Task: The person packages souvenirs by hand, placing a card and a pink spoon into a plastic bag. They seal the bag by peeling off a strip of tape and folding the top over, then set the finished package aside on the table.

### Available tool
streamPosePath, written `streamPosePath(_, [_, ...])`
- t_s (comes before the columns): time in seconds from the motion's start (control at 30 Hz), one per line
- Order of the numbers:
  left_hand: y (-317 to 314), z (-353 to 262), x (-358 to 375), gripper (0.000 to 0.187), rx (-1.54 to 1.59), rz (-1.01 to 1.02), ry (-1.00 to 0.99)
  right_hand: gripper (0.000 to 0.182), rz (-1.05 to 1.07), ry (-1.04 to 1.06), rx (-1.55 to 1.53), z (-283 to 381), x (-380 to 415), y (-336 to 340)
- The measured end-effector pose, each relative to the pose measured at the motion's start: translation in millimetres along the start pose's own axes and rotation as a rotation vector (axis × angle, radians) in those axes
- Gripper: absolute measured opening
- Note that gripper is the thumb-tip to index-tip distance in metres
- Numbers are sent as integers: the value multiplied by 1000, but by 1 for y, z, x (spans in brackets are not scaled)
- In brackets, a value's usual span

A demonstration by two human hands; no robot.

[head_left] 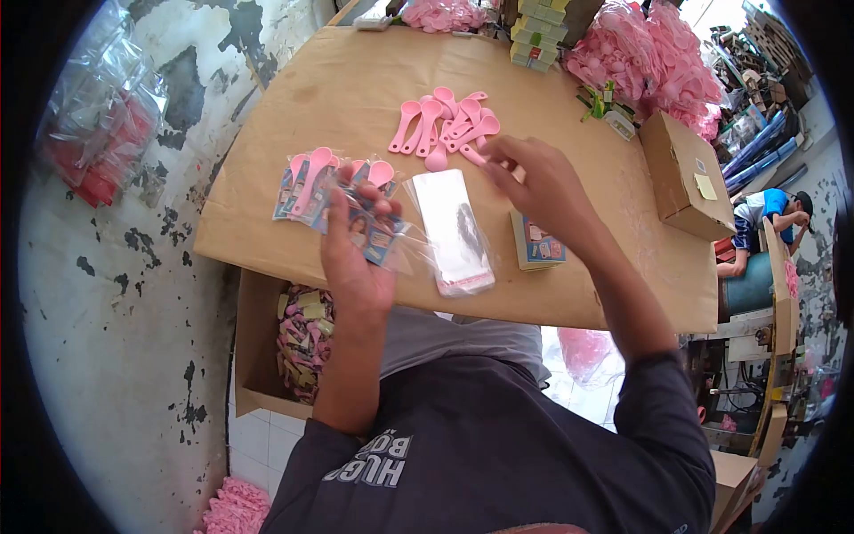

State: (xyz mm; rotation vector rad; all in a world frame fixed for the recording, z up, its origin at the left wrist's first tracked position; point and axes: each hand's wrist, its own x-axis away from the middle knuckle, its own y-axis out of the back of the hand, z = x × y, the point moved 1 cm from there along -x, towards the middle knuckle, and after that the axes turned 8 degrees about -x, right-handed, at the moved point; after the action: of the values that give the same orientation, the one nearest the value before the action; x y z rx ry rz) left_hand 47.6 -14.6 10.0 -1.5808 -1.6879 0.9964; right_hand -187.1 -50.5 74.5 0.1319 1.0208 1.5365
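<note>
My left hand (pixel 356 240) is closed on a clear plastic bag (pixel 382 238) with a blue printed card inside. Over the right edge of a pile of pink plastic spoons (pixel 452 116), my right hand (pixel 534 173) has its fingers curled in a pinch at a pink spoon (pixel 472 156), whose far end is hidden by the fingers. Beside my left hand lie several bagged spoons with cards (pixel 307 182). A stack of clear plastic bags (pixel 449 227) lies between my hands. Under my right forearm sits a stack of printed cards (pixel 536 249).
Brown paper covers the table (pixel 329 89). A cardboard box (pixel 685 178) stands at the right edge, near large bags of pink spoons (pixel 640 62). Below left, an open box (pixel 258 347) holds many packed pieces. A person (pixel 769 218) sits bent over at far right.
</note>
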Motion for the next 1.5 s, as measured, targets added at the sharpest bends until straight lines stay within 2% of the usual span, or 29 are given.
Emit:
streamPosePath(0.07, [-5,5,10,43,-71,4,10,19,94,54,326,-38,-23,-26])
streamPosePath(0.1, [-6,6,14,43,-72,15,4,19,83,60,328,-43,-30,-34])
streamPosePath(0.17, [-5,6,19,45,-130,49,-34,20,247,-39,514,-51,-43,-52])
streamPosePath(0.3, [3,5,23,47,-134,52,-49,24,168,78,522,-70,-49,-71])
streamPosePath(0.37, [4,8,21,47,-133,53,-40,26,201,100,357,-78,-56,-67])
streamPosePath(0.4, [4,11,18,48,-123,65,-40,29,283,76,170,-82,-57,-61])
streamPosePath(0.43, [4,12,16,48,-125,57,-29,29,288,64,166,-81,-51,-53])
streamPosePath(0.5, [1,9,10,49,-151,42,-56,29,214,157,300,-71,-43,-36])
streamPosePath(0.57, [2,4,-1,49,-146,32,-88,29,50,128,205,-7,-16,-3])
streamPosePath(0.63, [5,-2,-12,48,-104,-46,-289,30,-32,33,40,40,15,28])
streamPosePath(0.67, [6,-4,-17,46,-64,-59,-318,25,-117,-7,-77,40,36,33])
streamPosePath(0.7, [6,-3,-20,46,-70,-65,-319,21,-208,-48,-192,40,55,35])
streamPosePath(0.77, [3,0,-25,48,13,-80,-341,13,-323,-337,-662,45,90,26])
streamPosePath(0.8, [0,2,-26,48,4,-79,-345,12,-369,-385,-715,43,102,19])
streamPosePath(0.87, [-6,8,-26,51,86,-13,-227,11,-445,-449,-813,35,117,3])
streamPosePath(1.03, [-15,24,-17,51,-3,79,-179,11,-531,-476,-906,36,118,-28])
streamPosePath(1.1, [-19,32,-12,49,-18,116,-176,11,-467,-442,-1047,37,115,-37])
streamPosePath(1.17, [-23,40,-7,49,48,153,-91,12,-469,-418,-1056,37,113,-44])
streamPosePath(1.27, [-22,37,-9,49,24,118,-121,12,-459,-389,-1134,36,111,-42])
streamPosePath(1.4, [-18,29,-15,52,-57,12,-207,12,-562,-448,-1079,31,115,-29])
streamPosePath(1.5, [-21,34,-12,47,-3,65,-167,11,-547,-452,-1031,27,118,-33])
